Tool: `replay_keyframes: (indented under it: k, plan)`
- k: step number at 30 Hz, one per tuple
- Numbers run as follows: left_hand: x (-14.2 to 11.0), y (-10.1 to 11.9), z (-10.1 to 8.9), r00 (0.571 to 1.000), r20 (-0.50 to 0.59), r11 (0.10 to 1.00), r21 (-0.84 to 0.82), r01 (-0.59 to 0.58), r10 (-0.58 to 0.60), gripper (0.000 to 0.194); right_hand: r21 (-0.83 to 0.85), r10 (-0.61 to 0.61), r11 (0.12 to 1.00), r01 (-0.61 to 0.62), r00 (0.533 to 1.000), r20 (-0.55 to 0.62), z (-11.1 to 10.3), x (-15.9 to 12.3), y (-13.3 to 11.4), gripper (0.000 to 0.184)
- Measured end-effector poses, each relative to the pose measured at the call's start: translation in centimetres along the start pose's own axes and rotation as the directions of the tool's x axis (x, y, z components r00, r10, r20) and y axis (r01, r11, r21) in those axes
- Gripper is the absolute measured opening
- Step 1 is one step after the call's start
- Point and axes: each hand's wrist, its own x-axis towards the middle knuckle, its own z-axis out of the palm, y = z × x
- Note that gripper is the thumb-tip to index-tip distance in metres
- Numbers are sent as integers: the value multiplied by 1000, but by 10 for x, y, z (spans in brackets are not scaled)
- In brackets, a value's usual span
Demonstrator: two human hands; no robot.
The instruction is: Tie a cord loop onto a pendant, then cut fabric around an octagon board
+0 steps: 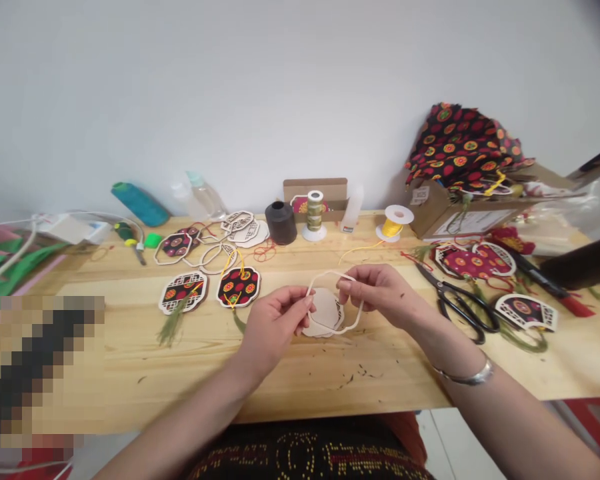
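Between my two hands is a thin cream-coloured frame (359, 319) with a wavy outline, raised a little over the table. My left hand (280, 320) pinches its left side between thumb and fingers. At its upper right, my right hand (375, 293) grips the rim the same way. Under the frame lies a pale flat plaque (323, 310), with a dark cut-out pattern showing along its right edge. Left of my left hand rests a patterned ornament (238, 287) with yellow cord and a green tassel, partly behind that hand.
Black-handled scissors (463, 307) lie right of my right hand. A yellow thread spool (394, 223), a black thread cone (281, 223) and a gold spool (315, 217) stand behind. A cardboard box (465, 217) with patterned fabric (460, 143) sits back right. Another tasselled ornament (183, 293) lies left.
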Motion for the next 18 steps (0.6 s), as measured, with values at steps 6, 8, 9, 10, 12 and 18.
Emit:
replay_keyframes:
  k: [6, 8, 9, 10, 12, 18]
  plan:
    - [9, -11, -6, 997, -69, 998, 59, -24, 28, 19, 74, 44, 997, -37, 995, -85, 5, 7, 17, 29]
    - [9, -17, -10, 993, -80, 985, 156, -72, 85, 25, 46, 57, 998, -53, 994, -96, 4, 7, 20, 28]
    - [8, -20, -11, 986, -88, 964, 235, -121, 145, 28, 26, 64, 998, -61, 993, -102, 2, 7, 21, 28]
    - [7, -22, -13, 970, -90, 924, 336, -184, 226, 32, 0, 66, 998, -67, 991, -115, 0, 7, 21, 28]
    - [5, -27, -15, 916, -49, 765, 568, -303, 399, 38, -91, 42, 994, -60, 981, -190, -8, 8, 22, 29]
    - [2, -40, -10, 843, 225, 303, 863, -405, 488, 71, -695, -296, 715, -75, 868, -399, -32, 10, 26, 27]
